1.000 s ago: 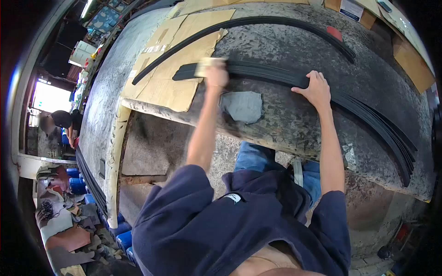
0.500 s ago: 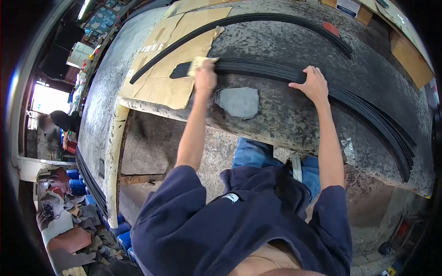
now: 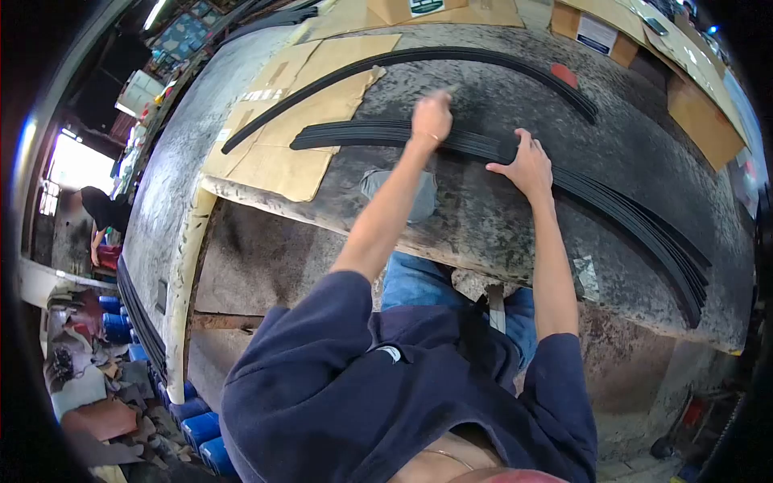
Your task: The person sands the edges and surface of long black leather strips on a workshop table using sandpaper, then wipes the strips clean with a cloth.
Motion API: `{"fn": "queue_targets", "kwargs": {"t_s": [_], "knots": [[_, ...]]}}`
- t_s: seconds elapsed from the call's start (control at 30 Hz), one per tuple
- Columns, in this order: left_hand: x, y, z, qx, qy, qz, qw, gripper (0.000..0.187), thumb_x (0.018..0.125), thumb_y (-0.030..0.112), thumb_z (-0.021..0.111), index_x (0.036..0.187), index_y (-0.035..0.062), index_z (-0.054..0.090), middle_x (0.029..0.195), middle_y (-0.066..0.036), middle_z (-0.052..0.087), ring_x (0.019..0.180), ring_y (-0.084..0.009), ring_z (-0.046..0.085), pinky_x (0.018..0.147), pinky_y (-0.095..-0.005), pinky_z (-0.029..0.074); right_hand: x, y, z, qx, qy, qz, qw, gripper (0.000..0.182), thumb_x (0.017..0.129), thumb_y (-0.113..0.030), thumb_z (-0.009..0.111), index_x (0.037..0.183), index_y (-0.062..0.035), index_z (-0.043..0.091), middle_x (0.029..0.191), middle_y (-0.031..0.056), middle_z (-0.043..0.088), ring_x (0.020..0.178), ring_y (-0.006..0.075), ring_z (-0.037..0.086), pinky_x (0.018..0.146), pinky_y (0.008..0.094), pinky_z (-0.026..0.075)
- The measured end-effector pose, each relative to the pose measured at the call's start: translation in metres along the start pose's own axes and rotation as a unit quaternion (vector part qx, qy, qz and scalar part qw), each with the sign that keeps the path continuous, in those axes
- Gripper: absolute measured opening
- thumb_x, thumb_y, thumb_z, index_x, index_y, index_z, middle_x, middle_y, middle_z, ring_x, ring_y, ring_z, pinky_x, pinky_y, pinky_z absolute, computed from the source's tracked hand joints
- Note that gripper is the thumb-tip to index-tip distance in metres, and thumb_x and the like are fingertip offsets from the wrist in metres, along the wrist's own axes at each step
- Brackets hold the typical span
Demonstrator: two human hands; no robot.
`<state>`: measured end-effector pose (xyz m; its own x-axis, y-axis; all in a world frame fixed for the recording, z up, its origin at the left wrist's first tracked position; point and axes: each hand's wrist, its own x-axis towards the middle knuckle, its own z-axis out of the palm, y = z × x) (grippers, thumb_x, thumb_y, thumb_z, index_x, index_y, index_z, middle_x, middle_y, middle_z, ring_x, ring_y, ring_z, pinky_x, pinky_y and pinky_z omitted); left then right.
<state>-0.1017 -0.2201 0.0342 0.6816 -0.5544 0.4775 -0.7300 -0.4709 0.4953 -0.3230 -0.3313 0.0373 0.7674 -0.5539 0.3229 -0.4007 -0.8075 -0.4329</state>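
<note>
A bundle of thin black strips (image 3: pixel 354 134) curves across the dark worktable (image 3: pixel 483 229), its left end over cardboard and its right end fanned out. My right hand (image 3: pixel 527 167) rests on the bundle near its middle, thumb apart from the fingers. Just above the strips, my left hand (image 3: pixel 432 117) is closed and blurred by motion; a small pale edge shows by its fingers, too smeared to make out fully. A grey cloth (image 3: pixel 422 198) lies below, partly behind my left forearm. Another curved black bundle (image 3: pixel 451 54) lies farther back.
Flattened cardboard (image 3: pixel 294 173) covers the table's left part. A red round piece (image 3: pixel 564 76) lies near the back bundle's right end. Cardboard boxes (image 3: pixel 704 121) stand at the right back. At the far left is another person (image 3: pixel 105 211); scraps and blue containers (image 3: pixel 197 431) are below.
My left hand has moved right along the bundle and slightly up from its left end, where it held a pale yellowish pad. My right hand stays on the strips. The view has shifted slightly.
</note>
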Motion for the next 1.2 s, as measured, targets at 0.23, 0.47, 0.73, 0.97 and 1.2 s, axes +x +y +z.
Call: {"fn": "queue_targets", "kwargs": {"t_s": [0.23,0.47,0.73,0.97,1.2], "knots": [[-0.047,-0.071,-0.046,0.201,-0.082,-0.091,0.972,0.108,0.089,0.082,0.041,0.157,-0.0017,0.028,0.16,-0.027,0.032,0.152,-0.0403,0.022,0.122,-0.0563,0.015,0.003,0.009,0.005,-0.035,-0.008,-0.031,0.999,0.079,0.063,-0.059,0.087,0.116,-0.0051,0.066,0.11,0.0111,0.064,0.11,0.0313,0.06,0.091,0.0434,0.052],[-0.098,-0.019,-0.031,0.159,-0.071,0.125,0.977,0.088,0.095,0.066,0.048,0.148,-0.0047,0.042,0.155,-0.027,0.037,0.148,-0.0424,0.028,0.12,-0.057,0.02,-0.002,0.008,0.008,-0.057,0.005,-0.032,0.998,0.076,0.064,-0.06,0.085,0.114,-0.0054,0.069,0.11,0.0109,0.063,0.111,0.0304,0.059,0.092,0.0436,0.052],[-0.094,0.008,-0.027,0.103,-0.144,0.254,0.951,0.068,0.101,0.053,0.048,0.15,0.0059,0.044,0.158,-0.012,0.041,0.148,-0.0306,0.035,0.119,-0.0513,0.028,-0.004,0.009,0.007,-0.057,0.007,-0.042,0.997,0.077,0.065,-0.06,0.085,0.115,-0.0043,0.068,0.111,0.0112,0.063,0.112,0.0308,0.059,0.094,0.0436,0.051],[-0.082,-0.08,-0.08,0.178,-0.123,0.169,0.962,0.054,0.104,0.044,0.046,0.15,0.0173,0.046,0.157,-0.009,0.043,0.147,-0.0282,0.036,0.118,-0.0494,0.029,-0.004,0.011,0.01,-0.064,0.013,-0.054,0.996,0.077,0.067,-0.063,0.082,0.116,-0.0043,0.068,0.11,0.0108,0.062,0.11,0.03,0.059,0.094,0.0425,0.051],[-0.073,-0.153,-0.111,0.224,-0.082,0.107,0.965,0.054,0.104,0.046,0.044,0.15,0.0177,0.047,0.156,-0.007,0.045,0.146,-0.0267,0.038,0.118,-0.0481,0.03,-0.003,0.01,0.008,-0.071,-0.004,-0.045,0.996,0.079,0.069,-0.065,0.081,0.116,-0.0032,0.068,0.11,0.0112,0.061,0.111,0.0305,0.059,0.094,0.0434,0.051]]}}
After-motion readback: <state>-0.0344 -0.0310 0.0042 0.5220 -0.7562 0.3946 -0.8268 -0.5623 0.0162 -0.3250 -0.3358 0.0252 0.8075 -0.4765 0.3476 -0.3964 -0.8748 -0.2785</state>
